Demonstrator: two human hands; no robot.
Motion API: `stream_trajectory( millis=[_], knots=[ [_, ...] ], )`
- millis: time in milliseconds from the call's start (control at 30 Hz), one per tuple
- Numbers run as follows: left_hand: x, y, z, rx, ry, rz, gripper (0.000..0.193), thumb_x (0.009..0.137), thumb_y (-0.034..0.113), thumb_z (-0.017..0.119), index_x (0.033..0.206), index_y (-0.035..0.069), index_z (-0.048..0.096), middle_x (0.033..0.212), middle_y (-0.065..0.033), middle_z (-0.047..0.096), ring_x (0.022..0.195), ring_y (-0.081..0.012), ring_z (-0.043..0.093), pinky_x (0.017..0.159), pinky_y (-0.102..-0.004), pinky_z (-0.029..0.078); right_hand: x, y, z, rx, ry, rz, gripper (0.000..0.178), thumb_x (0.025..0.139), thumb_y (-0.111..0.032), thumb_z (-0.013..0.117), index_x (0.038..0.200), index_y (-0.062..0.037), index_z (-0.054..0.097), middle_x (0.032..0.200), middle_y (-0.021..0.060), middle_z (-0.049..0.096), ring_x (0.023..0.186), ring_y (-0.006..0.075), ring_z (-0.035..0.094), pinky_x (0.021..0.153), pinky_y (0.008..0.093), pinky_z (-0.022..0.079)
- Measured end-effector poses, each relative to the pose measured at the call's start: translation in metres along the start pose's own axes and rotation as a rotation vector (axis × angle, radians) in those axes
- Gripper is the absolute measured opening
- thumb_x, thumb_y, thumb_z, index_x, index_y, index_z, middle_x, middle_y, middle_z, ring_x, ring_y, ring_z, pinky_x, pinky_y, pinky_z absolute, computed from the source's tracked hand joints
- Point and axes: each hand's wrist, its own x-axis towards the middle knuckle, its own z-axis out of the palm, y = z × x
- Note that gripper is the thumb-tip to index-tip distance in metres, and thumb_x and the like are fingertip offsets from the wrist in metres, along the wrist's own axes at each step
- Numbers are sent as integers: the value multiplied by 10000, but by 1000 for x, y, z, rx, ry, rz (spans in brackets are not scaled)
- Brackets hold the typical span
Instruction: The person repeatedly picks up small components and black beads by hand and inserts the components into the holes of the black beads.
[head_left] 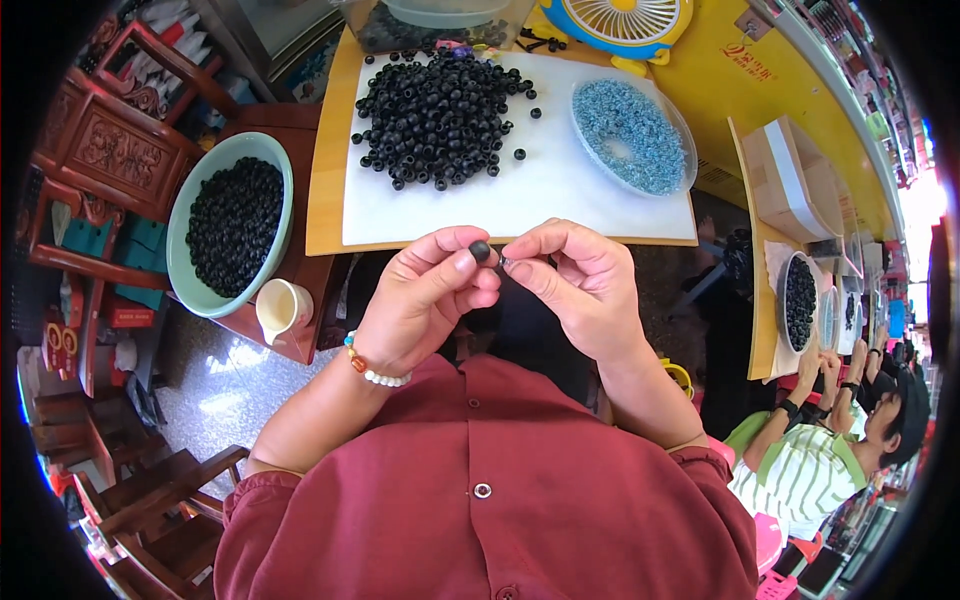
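Note:
My left hand (425,285) pinches a round black bead (480,250) between thumb and forefinger, just in front of the table's near edge. Close beside it, the thumb and forefinger of my right hand (585,290) are pressed together on a small dark piece (503,265), whose kind is too small to tell. The two hands' fingertips almost meet at the bead. Beyond them, a large pile of black beads (435,125) lies on a white sheet (540,215). To its right stands a clear round dish (690,170) of tiny blue beads (625,135).
At the left, a pale green basin (286,165) full of black beads stands beside a cream cup (285,308). A blue-and-yellow fan (620,25) and a clear bin (350,38) are at the back. On the right, another person (800,470) works at a table with a cardboard box (785,195).

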Motion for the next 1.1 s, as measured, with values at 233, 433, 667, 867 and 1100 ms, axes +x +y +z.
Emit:
stream_trajectory(
  millis=[233, 433, 667, 867, 1100],
  knots=[
    [-3, 1, 2, -204, -6, -101, 283, 945, 193, 502, 1170, 22, 529, 949, -66, 624, 760, -137, 589, 709, -290, 532, 2, -5, 5, 1, 22, 41, 121, 824, 65, 611, 943, 45, 613, 911, 72, 613, 848, 111, 569, 771, 227, 453],
    [-3, -3, 2, -266, 59, -111, 274, 937, 197, 519, 1157, 34, 537, 915, -43, 617, 768, -114, 562, 686, -277, 517, 6, -6, 7, -47, 16, 33, 118, 819, 67, 611, 934, 38, 616, 904, 68, 611, 840, 106, 567, 764, 222, 443],
    [0, -3, 4, -231, 89, -154, 282, 936, 179, 521, 1168, 21, 545, 892, -31, 605, 770, -99, 554, 670, -247, 510, 12, -4, 9, -232, 19, -5, 103, 814, 48, 617, 912, 17, 630, 865, 62, 615, 802, 108, 580, 721, 219, 448],
    [2, -5, 0, -185, 123, -173, 278, 925, 126, 533, 1172, 4, 563, 874, -35, 597, 751, -102, 556, 668, -242, 519, 17, 1, 4, -458, -26, -83, 60, 812, 17, 620, 868, 35, 607, 833, 68, 622, 689, 94, 604, 627, 232, 486],
    [4, -6, -13, 67, 115, -140, 269, 920, 101, 534, 1168, 6, 574, 865, -35, 598, 759, -103, 575, 695, -244, 528, 25, 22, -9, 289, -108, 447, 140, 806, 5, 660, 875, -44, 548, 823, -13, 575, 758, 58, 543, 685, 206, 455]
  ],
)
